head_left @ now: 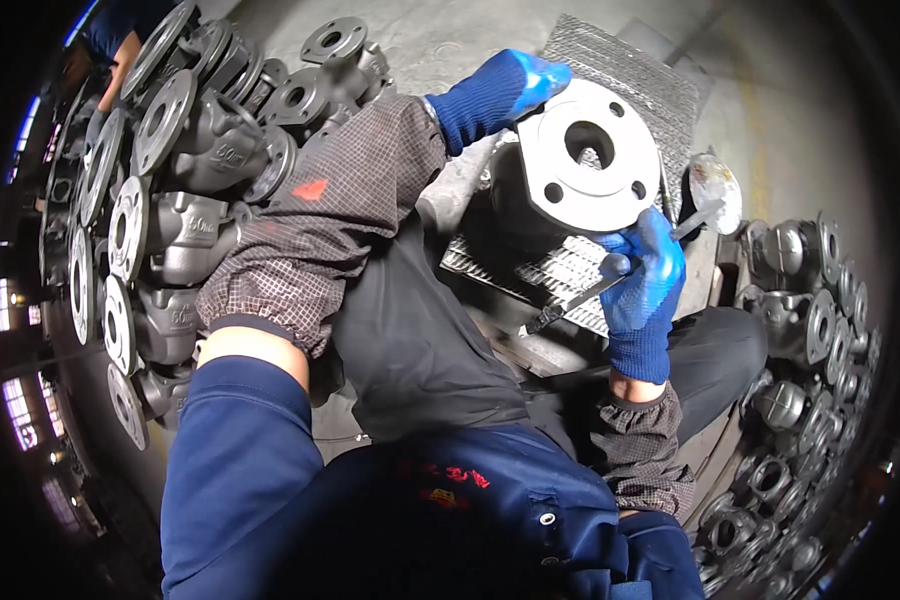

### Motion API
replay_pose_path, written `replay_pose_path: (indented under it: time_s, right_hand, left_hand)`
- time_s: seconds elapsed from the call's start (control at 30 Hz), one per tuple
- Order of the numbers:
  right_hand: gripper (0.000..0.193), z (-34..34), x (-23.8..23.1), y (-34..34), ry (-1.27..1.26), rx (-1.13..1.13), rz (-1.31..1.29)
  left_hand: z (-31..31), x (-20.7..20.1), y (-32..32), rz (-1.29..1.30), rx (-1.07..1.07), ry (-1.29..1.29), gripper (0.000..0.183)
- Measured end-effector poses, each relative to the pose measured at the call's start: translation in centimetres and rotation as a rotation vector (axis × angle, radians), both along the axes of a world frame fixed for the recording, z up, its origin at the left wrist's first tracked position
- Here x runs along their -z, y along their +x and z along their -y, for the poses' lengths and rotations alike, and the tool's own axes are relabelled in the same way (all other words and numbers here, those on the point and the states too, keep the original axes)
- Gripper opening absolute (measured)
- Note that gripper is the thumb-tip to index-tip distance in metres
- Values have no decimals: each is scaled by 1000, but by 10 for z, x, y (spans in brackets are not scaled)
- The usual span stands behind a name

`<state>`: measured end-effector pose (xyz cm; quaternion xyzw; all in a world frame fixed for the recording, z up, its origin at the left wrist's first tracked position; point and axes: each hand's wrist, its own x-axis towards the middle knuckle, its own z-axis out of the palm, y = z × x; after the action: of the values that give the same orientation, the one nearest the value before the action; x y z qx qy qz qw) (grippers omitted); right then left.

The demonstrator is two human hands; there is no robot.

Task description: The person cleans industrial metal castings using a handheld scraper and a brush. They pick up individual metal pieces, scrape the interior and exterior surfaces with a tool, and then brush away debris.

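A dark grey cast valve body (pixel 511 195) stands tilted in front of me, its pale machined flange (pixel 625 190) facing up, with a centre bore and several bolt holes. My left hand (pixel 505 92), in a blue coated glove, grips the flange's upper left edge. My right hand (pixel 647 275), gloved the same way, is closed round a thin dark rod-like tool (pixel 580 302), and its fingertips touch the flange's lower edge. Part of the tool is hidden by the hand. Beneath the casting lies a ridged metal plate (pixel 630 75).
Stacked flanged valve bodies (pixel 185 235) crowd the left side. More castings (pixel 795 325) are heaped along the right. A round pale-topped piece (pixel 713 190) sits just right of the plate. At the upper left, another person's arm (pixel 120 70) shows near the stack.
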<state>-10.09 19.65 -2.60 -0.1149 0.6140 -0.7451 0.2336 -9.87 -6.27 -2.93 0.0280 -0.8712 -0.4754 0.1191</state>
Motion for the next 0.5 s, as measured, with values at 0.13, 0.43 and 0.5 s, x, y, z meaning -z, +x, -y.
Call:
replay_pose_path:
  time_s: [0.13,0.43,0.5]
  right_hand:
    - [32,-14,-25,-5,61,-26,209]
    - [39,-39,-40,-94,339,-275,-69]
    - [41,-39,-30,-110,333,-316,-113]
  left_hand:
    - [-15,-13,-1,292,-53,155,53]
    - [-13,4,5,169,-97,485,43]
    - [-33,-1,6,65,-114,569,38]
